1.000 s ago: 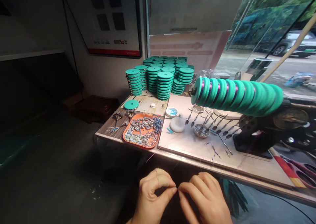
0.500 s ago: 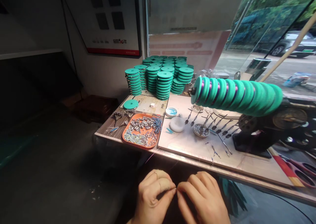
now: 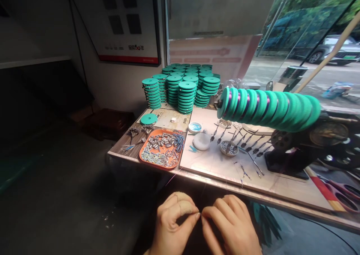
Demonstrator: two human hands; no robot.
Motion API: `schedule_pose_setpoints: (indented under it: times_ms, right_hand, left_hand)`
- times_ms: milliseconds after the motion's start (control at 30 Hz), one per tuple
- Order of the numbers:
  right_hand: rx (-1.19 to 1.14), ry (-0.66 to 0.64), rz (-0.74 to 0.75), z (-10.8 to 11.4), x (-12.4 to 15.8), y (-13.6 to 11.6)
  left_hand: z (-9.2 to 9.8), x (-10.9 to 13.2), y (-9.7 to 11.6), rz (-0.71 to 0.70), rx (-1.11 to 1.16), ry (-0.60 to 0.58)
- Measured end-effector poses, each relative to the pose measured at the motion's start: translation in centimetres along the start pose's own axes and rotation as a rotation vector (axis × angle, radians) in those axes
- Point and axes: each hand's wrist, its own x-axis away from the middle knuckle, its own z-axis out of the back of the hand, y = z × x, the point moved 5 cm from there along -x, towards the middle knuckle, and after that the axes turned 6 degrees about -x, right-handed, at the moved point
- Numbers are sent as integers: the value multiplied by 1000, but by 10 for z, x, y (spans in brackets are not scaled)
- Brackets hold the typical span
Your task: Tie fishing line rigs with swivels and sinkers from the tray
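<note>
Below the table's front edge, my left hand (image 3: 177,223) and my right hand (image 3: 232,223) meet with their fingertips almost touching. Both are closed in a pinch; what they pinch is too small to make out. Tan tape wraps two fingers of my left hand. A thin purple line (image 3: 170,179) shows near the table edge above my left hand. Beyond the hands lies an orange tray (image 3: 143,159) of metal cylinders and small tubes. To its right, small rigs with swivels (image 3: 245,171) lie on a pale board (image 3: 208,171).
Green foam spools (image 3: 187,97) stand in stacks at the back. A row of green spools (image 3: 267,107) sits on a machine (image 3: 298,150) at the right. Small bowls (image 3: 228,153), a white disc (image 3: 201,141) and scissors (image 3: 344,195) lie on the table.
My left hand's taped fingers have shifted slightly, leaving a wider gap above the thumb. My right hand has hardly moved.
</note>
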Motion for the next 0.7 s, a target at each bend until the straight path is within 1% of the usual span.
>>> schedule_pose_setpoints:
  times_ms: [400,700]
  right_hand:
    - [-7,2,-6,0,0,0]
    - [6,-4,-8,0,-1,0]
  left_hand:
    - [-1,-1,2,-5,-5,-9]
    - [1,-3,1,-14,-8,8]
